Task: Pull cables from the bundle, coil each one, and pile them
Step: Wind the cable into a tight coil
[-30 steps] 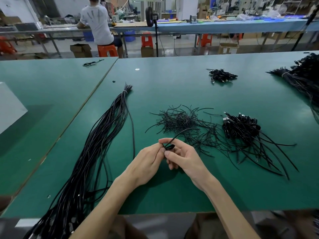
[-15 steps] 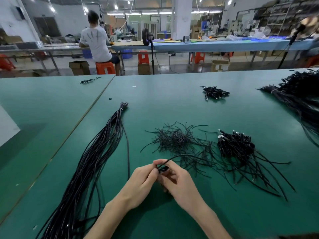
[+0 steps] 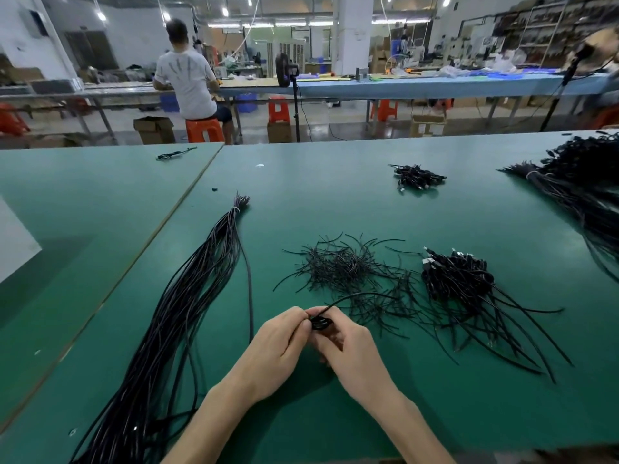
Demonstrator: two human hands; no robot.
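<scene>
A small black coiled cable [image 3: 321,322] sits between my two hands at the middle of the green table [image 3: 368,202]. My left hand [image 3: 279,346] pinches its left side and my right hand [image 3: 348,349] holds it from below and the right. One thin black end arcs up and to the right from the coil. A long tied bundle of black cables [image 3: 187,313] lies to the left, running off the near edge. A pile of coiled cables [image 3: 459,279] lies to the right.
Loose short black ties [image 3: 341,266] are scattered just beyond my hands. A smaller pile of coils [image 3: 417,177] lies farther back, and another large bundle [image 3: 582,182] at the far right. A person on an orange stool [image 3: 191,85] works at a bench behind.
The view has tilted upward, so the hands sit lower in frame. Both hands stay on the coil, with the loose end still arcing to the right.
</scene>
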